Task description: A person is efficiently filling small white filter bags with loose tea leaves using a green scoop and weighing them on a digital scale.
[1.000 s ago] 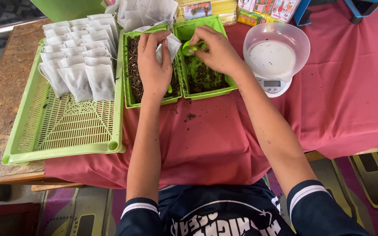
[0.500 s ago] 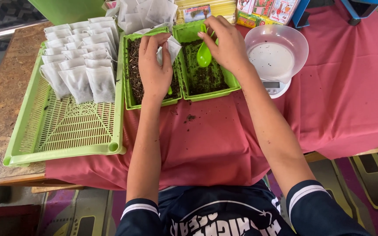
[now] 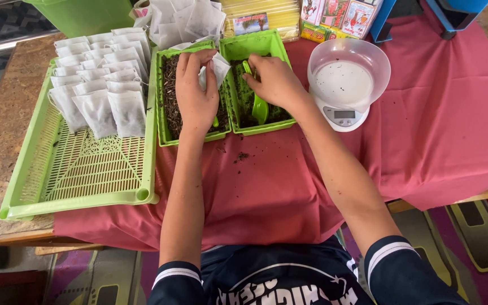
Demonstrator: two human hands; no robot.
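Head view: my left hand (image 3: 195, 99) pinches a white sachet (image 3: 217, 69) over the tea tray (image 3: 168, 96), my right hand (image 3: 275, 79) grips a green scoop (image 3: 258, 104) beside it, red cloth (image 3: 266, 186) beneath both.

Green scoop (image 3: 258, 106) in right hand (image 3: 275, 81)

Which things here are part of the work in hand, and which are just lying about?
In use: left hand, white sachet, right hand, green scoop, two trays of dark dried leaves.
Lying about: scale with bowl, colourful packets, blue stand.
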